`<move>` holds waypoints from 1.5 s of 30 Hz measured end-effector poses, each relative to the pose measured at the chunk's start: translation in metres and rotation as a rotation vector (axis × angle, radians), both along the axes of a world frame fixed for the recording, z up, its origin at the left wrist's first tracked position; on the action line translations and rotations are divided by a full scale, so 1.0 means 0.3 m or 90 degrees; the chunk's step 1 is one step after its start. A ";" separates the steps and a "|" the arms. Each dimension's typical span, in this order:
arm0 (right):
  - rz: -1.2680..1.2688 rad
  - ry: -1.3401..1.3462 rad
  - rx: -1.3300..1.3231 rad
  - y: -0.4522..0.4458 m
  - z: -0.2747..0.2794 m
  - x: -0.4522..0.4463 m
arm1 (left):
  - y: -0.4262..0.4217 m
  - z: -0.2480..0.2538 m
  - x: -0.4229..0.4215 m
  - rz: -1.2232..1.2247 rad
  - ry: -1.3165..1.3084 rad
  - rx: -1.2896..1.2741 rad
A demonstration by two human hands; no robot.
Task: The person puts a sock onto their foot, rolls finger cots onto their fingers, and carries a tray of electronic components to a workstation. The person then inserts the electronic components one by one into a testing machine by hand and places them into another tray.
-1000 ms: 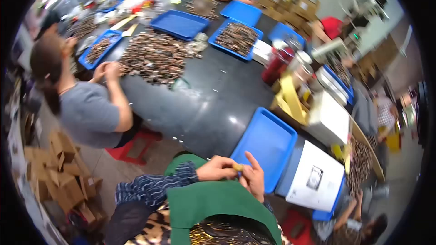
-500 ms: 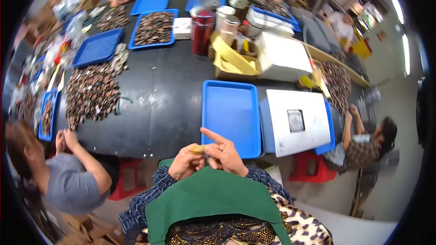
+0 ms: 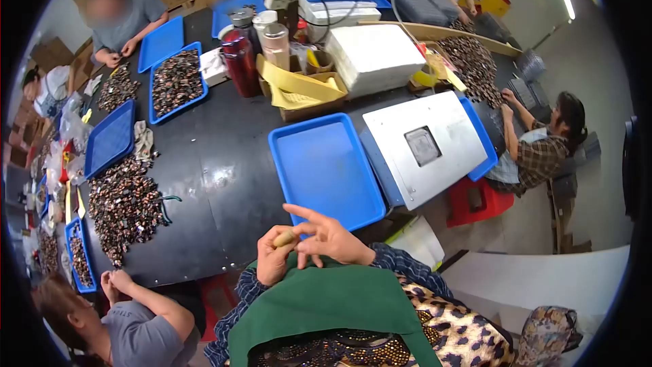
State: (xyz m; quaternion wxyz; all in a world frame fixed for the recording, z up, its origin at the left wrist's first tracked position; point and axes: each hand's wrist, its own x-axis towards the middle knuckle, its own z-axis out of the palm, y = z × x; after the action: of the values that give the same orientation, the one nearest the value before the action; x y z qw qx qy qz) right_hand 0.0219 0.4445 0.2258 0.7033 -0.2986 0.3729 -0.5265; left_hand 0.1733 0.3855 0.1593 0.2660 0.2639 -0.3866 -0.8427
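Note:
Just past the green apron (image 3: 326,292), both of my hands are held close together near the table's front edge. My left hand (image 3: 273,258) is closed, with a small yellowish-tan rounded piece (image 3: 284,238) at its fingertips. It resembles a finger cot; I cannot tell whether it is worn or pinched. My right hand (image 3: 333,241) is open beside it, its index finger pointing left and the other fingers spread downward. Beyond my hands lies a bare blue tray (image 3: 326,170). A metal-topped box (image 3: 435,149) stands to the tray's right.
On the black table (image 3: 210,197), a pile of small brownish pieces (image 3: 129,204) lies left. Farther back are a filled blue tray (image 3: 178,85), a red flask (image 3: 240,61), a cardboard box with yellow sheets (image 3: 302,92) and a white block (image 3: 373,58). Several people work around the table.
The view has turned and shifted, so the table appears farther left and tilted. My right hand's fingers have spread and drawn slightly away from the tan piece.

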 end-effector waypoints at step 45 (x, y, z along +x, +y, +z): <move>0.147 -0.038 0.010 0.023 -0.033 0.135 | 0.246 0.142 0.127 0.396 -0.116 -0.225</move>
State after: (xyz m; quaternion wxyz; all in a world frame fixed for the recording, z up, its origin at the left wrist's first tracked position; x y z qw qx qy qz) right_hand 0.0624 0.4514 0.2158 0.7725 -0.3180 0.3190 -0.4475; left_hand 0.2114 0.4594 0.2020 0.5156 0.3926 -0.4497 -0.6146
